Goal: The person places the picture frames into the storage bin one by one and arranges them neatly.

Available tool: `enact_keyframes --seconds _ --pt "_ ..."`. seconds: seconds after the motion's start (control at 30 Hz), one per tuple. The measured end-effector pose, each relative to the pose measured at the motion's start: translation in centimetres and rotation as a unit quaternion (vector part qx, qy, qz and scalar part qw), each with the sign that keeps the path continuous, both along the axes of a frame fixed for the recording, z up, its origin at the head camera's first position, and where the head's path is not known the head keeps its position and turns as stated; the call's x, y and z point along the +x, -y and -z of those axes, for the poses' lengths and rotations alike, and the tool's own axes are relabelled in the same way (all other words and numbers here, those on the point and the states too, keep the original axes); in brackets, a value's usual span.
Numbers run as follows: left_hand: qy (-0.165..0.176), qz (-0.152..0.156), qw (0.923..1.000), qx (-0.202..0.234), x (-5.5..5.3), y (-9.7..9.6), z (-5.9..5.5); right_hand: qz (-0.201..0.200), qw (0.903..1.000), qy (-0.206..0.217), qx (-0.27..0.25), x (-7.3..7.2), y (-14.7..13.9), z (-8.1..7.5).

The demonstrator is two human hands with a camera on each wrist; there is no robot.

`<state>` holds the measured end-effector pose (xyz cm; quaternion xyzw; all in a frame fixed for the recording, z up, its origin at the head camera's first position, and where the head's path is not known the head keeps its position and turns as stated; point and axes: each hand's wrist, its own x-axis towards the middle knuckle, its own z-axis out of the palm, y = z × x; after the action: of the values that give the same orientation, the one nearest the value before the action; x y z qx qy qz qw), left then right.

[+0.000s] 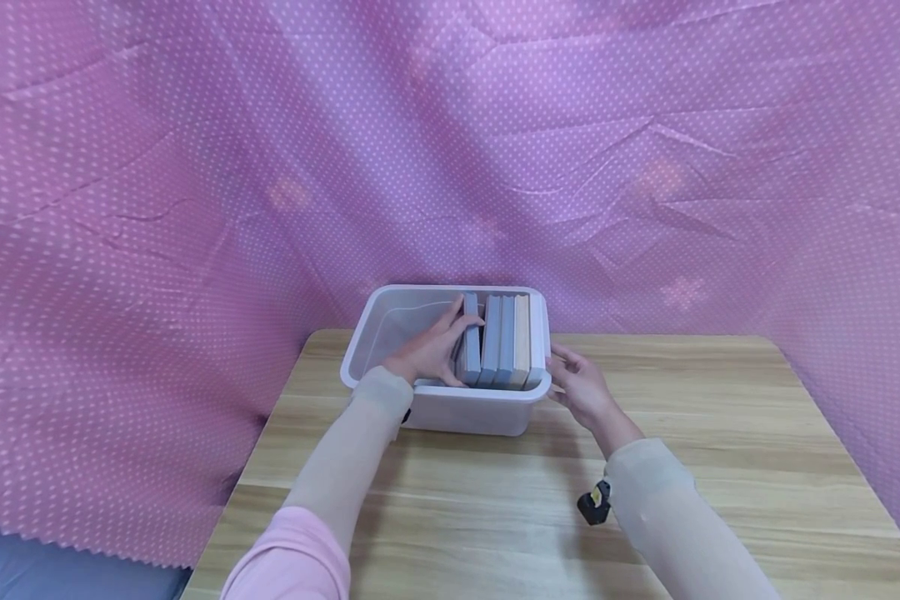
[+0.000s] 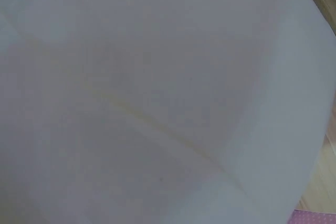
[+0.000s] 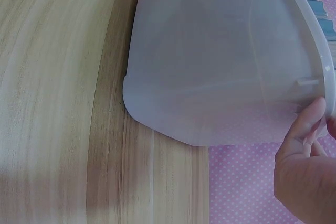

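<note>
A white plastic bin (image 1: pixel 465 412) stands on the table, with several books (image 1: pixel 506 342) upright side by side in its right part. My left hand (image 1: pixel 435 346) reaches into the bin and holds the leftmost grey-blue book (image 1: pixel 472 342), thumb near its front end and a finger across its top. A narrow gap parts that book from the others. At the bin's right end, my right hand (image 1: pixel 581 387) pinches the rim; in the right wrist view its thumb (image 3: pixel 310 116) lies against the outer wall just under the rim. The bin's wall (image 2: pixel 157 77) fills the left wrist view.
The wooden table (image 1: pixel 720 433) extends to the right and in front of the bin. A pink dotted cloth (image 1: pixel 495 167) hangs behind and at both sides, close to the bin's back. The left part of the bin holds no books.
</note>
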<state>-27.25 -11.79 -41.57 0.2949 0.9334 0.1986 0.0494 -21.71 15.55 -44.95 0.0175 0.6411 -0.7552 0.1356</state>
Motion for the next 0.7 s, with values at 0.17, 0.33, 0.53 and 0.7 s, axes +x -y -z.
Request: enact_keyframes --seconds 0.17,0.33,0.53,0.7 --pt "0.001 0.019 0.9998 -0.001 0.02 0.00 -0.14 -0.001 1.0000 0.000 -0.003 -0.04 -0.04 0.07" --pt "0.001 0.030 0.9994 0.017 0.17 0.05 -0.06 -0.001 1.0000 0.001 -0.004 -0.07 -0.08 0.18" --pt "0.006 0.019 0.9995 0.024 0.42 0.16 0.22 -0.002 1.0000 0.000 0.001 -0.03 -0.11 0.29" --pt "0.002 0.005 0.9997 0.026 0.56 0.21 0.45 -0.002 1.0000 0.001 0.003 -0.04 -0.10 0.33"
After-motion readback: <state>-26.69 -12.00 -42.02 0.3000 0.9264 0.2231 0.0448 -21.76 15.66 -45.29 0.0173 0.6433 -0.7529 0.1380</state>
